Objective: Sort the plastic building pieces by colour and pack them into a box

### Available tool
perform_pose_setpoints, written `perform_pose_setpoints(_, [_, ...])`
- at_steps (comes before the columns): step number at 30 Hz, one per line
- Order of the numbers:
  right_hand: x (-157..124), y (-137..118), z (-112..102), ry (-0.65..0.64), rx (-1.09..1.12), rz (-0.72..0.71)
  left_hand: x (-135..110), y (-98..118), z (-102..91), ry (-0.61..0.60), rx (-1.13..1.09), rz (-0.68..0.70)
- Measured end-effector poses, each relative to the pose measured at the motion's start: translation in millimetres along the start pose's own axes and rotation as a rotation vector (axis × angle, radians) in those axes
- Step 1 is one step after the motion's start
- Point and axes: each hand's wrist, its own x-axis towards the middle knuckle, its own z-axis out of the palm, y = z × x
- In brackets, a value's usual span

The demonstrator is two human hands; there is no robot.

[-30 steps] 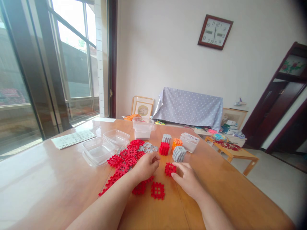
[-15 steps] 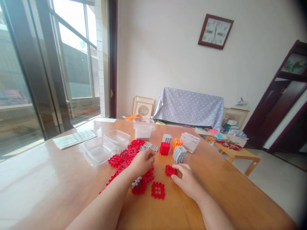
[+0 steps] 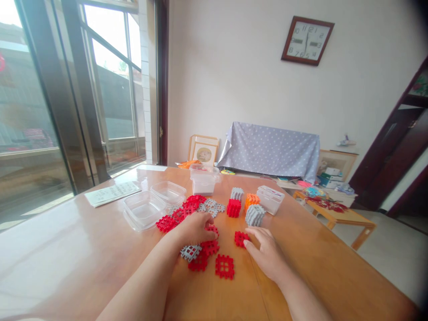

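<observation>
Red and grey square plastic interlocking tiles lie in a loose pile (image 3: 190,207) in the middle of the table. My left hand (image 3: 195,228) reaches over the pile, its fingers curled down and closed on a red tile (image 3: 212,230) at the pile's right side. My right hand (image 3: 265,249) rests on the table, thumb and forefinger at the right edge of another red tile (image 3: 240,239), which lies flat; whether more lie under it I cannot tell. A single red tile (image 3: 224,266) lies nearer me, and a grey tile (image 3: 191,253) shows beside my left wrist.
Behind my right hand stand stacks of grey tiles (image 3: 255,216), red tiles (image 3: 233,207) and orange tiles (image 3: 251,201). Clear plastic containers (image 3: 144,209) sit at the left, with a lidded box (image 3: 270,199) at the right and another tub (image 3: 203,180) at the back. A paper sheet (image 3: 113,193) lies far left.
My left hand has lowered and come nearer to me, onto a red tile in the pile. My right hand stays at its tile. The whole view has shifted slightly.
</observation>
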Motion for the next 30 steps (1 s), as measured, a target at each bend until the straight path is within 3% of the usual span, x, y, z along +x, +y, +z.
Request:
perform_pose_setpoints(5, [1.0, 0.9, 2.7, 0.035, 0.002, -0.031, -3.4, 6.0, 2.7, -0.059, 0.204, 0.007])
perform_pose_setpoints(10, [1.3, -0.2, 3.8, 0.037, 0.015, -0.036, -4.2, 8.3, 4.1, -0.067, 0.169, 0.025])
perform_pose_setpoints(14, [1.3, 0.3, 4.5, 0.039, 0.023, -0.032, -4.1, 8.6, 4.2, -0.101, -0.056, 0.006])
perform_pose_setpoints(19, [1.8, -5.2, 3.1, 0.093, 0.05, -0.062, 3.9, 13.9, 12.4, -0.02, -0.521, 0.021])
perform_pose_setpoints(22, [0.9, -17.6, -1.9, 0.118, 0.067, -0.087, 7.9, 22.6, 20.9, -0.031, -0.783, -0.021])
perform_pose_setpoints(30, [-4.8, -47.2, -11.3, -0.024, 0.046, -0.219, 7.9, 38.9, 40.9, -0.069, -1.149, -0.069])
